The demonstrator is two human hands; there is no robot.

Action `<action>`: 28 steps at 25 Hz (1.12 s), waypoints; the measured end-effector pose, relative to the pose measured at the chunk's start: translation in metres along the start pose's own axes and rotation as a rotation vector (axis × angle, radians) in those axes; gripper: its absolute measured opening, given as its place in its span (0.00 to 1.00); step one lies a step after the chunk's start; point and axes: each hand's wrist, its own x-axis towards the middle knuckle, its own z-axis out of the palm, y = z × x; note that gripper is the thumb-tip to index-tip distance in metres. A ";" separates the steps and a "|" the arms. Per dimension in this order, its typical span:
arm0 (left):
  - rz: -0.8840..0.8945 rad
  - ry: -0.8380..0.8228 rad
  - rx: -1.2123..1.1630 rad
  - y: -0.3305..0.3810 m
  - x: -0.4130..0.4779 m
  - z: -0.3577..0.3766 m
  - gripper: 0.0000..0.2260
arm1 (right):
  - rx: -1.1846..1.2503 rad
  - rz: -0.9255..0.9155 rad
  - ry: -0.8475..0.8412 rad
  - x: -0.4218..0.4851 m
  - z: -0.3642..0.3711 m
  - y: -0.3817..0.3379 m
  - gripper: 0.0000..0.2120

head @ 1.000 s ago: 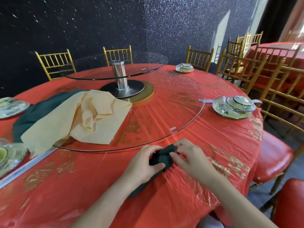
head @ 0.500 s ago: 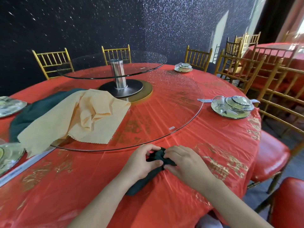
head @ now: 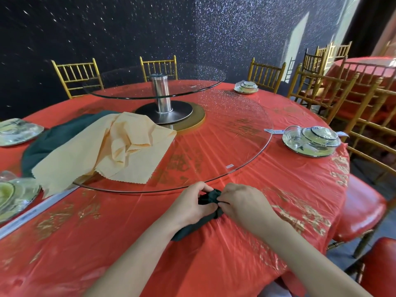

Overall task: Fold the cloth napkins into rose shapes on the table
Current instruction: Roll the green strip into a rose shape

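Green rolled napkin (head: 209, 197), one; left hand (head: 189, 203), right hand (head: 243, 202) grip it.

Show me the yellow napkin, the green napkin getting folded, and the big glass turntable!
yellow napkin (head: 132, 161): head view, on its flat front part.
green napkin (head: 209, 197): head view, on its bunched top.
glass turntable (head: 231, 133): head view, on a bare part of the lower glass, right side.

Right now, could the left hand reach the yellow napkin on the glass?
Probably yes: only open tablecloth lies between the left hand and the yellow napkin, though it would first have to release the green napkin it grips.
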 end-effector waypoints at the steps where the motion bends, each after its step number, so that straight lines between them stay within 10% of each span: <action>1: -0.010 0.012 0.005 0.001 0.001 0.002 0.10 | -0.042 -0.001 0.055 0.001 0.000 -0.003 0.12; 12: 0.170 0.286 0.265 -0.006 -0.006 0.022 0.12 | 0.220 0.141 0.344 -0.022 0.020 -0.015 0.09; 23: 0.247 0.310 0.367 -0.007 -0.005 0.013 0.09 | 0.924 0.399 -0.039 -0.028 0.001 0.000 0.14; 28: 0.234 0.285 0.393 -0.004 -0.006 0.008 0.10 | 0.710 0.381 -0.067 -0.012 -0.001 0.001 0.10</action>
